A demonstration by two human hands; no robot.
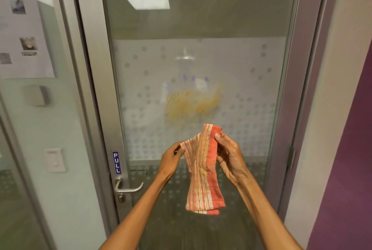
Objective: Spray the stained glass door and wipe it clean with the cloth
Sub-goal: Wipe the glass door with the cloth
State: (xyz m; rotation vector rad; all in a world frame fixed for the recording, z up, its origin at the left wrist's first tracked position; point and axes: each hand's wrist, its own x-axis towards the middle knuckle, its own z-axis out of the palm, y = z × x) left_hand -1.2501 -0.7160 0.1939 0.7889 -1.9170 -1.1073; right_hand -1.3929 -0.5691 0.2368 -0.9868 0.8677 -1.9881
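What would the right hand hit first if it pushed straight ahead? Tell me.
Probably the glass door, just below the yellow stain; nothing shows between the right hand and it. Depth is unclear.

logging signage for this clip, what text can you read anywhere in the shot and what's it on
"PULL", white letters stacked vertically on a blue sticker on the door frame above the lever handle.
Paper sheet on the left glass panel: photos with captions, too blurred to read.
White wall switch plate: small marking, unreadable.
Cloth: no text.
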